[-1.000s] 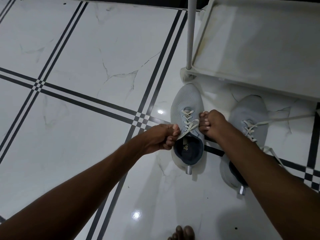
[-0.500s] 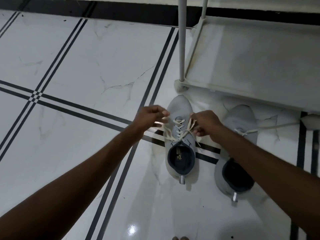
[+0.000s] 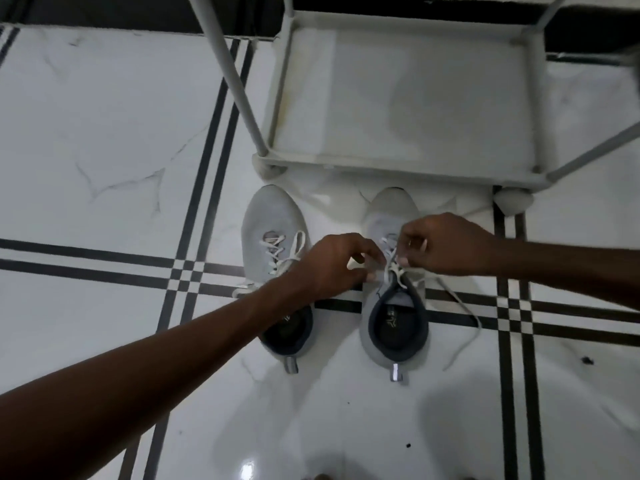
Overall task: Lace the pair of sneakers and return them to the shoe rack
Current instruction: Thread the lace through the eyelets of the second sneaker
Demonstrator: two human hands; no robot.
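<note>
Change: half a second ago both hands worked the laces of the left pale grey knit sneaker [image 3: 273, 223]; now both are on the right pale grey knit sneaker [image 3: 394, 327], the one nearer the rack's right foot.
Meaning: the left sneaker's cream lace [image 3: 280, 252] looks threaded and left alone, so I judge the job has passed to the second shoe (roughly halfway, with the return to the rack not yet begun).
Left hand [image 3: 332, 265]: grip narrow, fingertips pinched at the lace crossing above the right sneaker's tongue; whether it really holds a strand I cannot tell.
Right hand [image 3: 446, 245]: grip closed on the right sneaker's cream lace [image 3: 398, 268], pulling it up over the eyelets.
Loose end: one strand [image 3: 467, 327] trails on the white tiled floor [image 3: 104, 133], on the side of the right sneaker away from its partner.
Sneakers: side by side on the floor, toes just in front of the rack's front edge.
White metal-framed shoe rack [image 3: 398, 168]: its bottom shelf holds nothing visible.
Sneaker openings: dark lined, both empty.
</note>
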